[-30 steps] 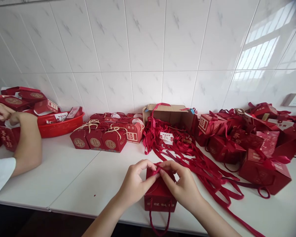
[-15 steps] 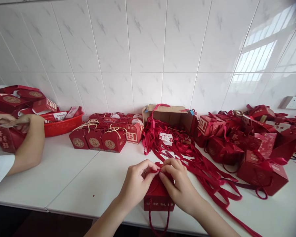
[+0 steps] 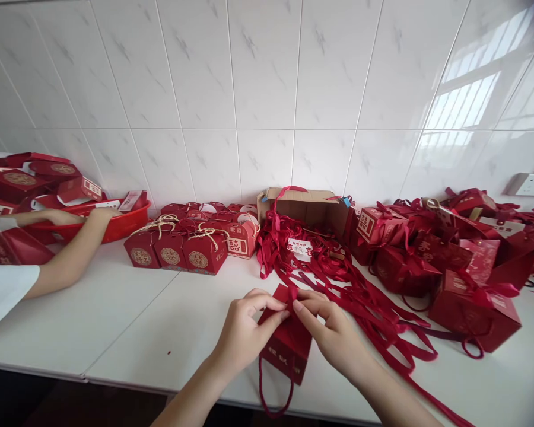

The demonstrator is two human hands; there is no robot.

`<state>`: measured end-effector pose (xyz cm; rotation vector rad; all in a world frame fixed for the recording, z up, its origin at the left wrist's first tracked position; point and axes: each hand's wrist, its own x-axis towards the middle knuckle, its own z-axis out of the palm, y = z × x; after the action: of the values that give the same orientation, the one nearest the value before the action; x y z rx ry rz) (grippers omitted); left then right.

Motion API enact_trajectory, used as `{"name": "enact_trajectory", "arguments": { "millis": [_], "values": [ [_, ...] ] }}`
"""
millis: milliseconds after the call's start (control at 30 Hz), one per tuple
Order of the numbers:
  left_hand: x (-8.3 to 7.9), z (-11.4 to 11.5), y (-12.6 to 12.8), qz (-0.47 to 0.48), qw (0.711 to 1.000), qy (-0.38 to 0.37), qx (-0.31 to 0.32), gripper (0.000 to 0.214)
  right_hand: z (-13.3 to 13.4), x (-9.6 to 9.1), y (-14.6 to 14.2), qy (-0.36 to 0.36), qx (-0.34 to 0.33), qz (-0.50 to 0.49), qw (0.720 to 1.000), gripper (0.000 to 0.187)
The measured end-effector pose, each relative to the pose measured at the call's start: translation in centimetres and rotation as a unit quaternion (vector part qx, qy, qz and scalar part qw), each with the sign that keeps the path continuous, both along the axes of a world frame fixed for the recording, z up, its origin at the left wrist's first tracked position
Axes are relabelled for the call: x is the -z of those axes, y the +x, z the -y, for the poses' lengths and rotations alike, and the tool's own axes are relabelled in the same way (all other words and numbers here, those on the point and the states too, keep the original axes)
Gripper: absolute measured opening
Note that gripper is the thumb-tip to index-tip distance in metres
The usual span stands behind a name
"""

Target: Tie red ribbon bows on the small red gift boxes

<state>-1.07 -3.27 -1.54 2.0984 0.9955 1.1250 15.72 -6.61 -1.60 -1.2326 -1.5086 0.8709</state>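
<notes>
A small red gift box (image 3: pixel 287 344) with gold lettering stands near the front edge of the white table (image 3: pixel 129 308), turned slightly askew. Both my hands pinch a red ribbon (image 3: pixel 292 295) at its top. My left hand (image 3: pixel 244 329) is closed on the ribbon from the left side, and my right hand (image 3: pixel 333 332) is closed on it from the right. A loop of red ribbon (image 3: pixel 271 397) hangs from the box over the table edge.
A tangle of loose red ribbons (image 3: pixel 338 273) spills from a cardboard box (image 3: pixel 307 204). Finished red boxes (image 3: pixel 449 267) pile at the right, several with gold cord (image 3: pixel 178 246) stand at centre left. Another person's arm (image 3: pixel 71 255) reaches towards a red basin (image 3: pixel 115 225).
The box under my hands has rotated and tilted to the left; my fingers stay pinched on the ribbon. The other person's arm has stretched out to the red basin.
</notes>
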Motion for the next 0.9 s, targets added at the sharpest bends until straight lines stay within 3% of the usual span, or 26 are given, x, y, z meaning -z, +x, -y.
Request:
{"name": "enact_trajectory", "arguments": {
  "millis": [100,167,233,333,533,600,700,800,900],
  "values": [
    [-0.2,-0.4,0.2,0.009,1.000,-0.022,-0.004,0.013,0.7,-1.0,0.6,0.017,-0.038,0.070,0.997,0.039],
    [-0.4,-0.5,0.2,0.000,1.000,-0.021,0.004,0.010,1.2,-1.6,1.0,0.042,-0.056,0.137,0.988,0.032],
    [-0.6,-0.4,0.2,-0.011,1.000,-0.015,0.014,0.009,1.7,-1.8,1.5,0.077,-0.050,0.211,0.973,0.022],
    [-1.1,-0.2,0.1,-0.021,0.999,-0.018,0.030,0.009,2.0,-1.8,2.1,0.136,-0.032,0.301,0.943,0.030],
    [-1.6,0.0,0.3,-0.045,0.997,-0.045,0.050,0.010,1.6,-1.9,2.6,0.216,-0.016,0.361,0.907,0.030],
    [-1.6,-0.1,0.4,-0.047,0.996,-0.051,0.048,0.010,1.8,-2.1,2.7,0.209,-0.002,0.352,0.912,0.022],
    [-1.9,-0.1,0.3,-0.065,0.996,-0.043,0.049,0.009,2.3,-2.3,3.0,0.123,0.008,0.323,0.938,0.009],
    [-2.7,0.0,0.4,-0.099,0.993,-0.015,0.064,0.007,2.1,-2.4,3.6,0.052,0.001,0.273,0.961,0.027],
    [-3.7,-0.2,0.5,-0.135,0.988,0.010,0.081,0.007,0.8,-2.8,3.9,0.089,0.002,0.198,0.976,0.038]
  ]
}}
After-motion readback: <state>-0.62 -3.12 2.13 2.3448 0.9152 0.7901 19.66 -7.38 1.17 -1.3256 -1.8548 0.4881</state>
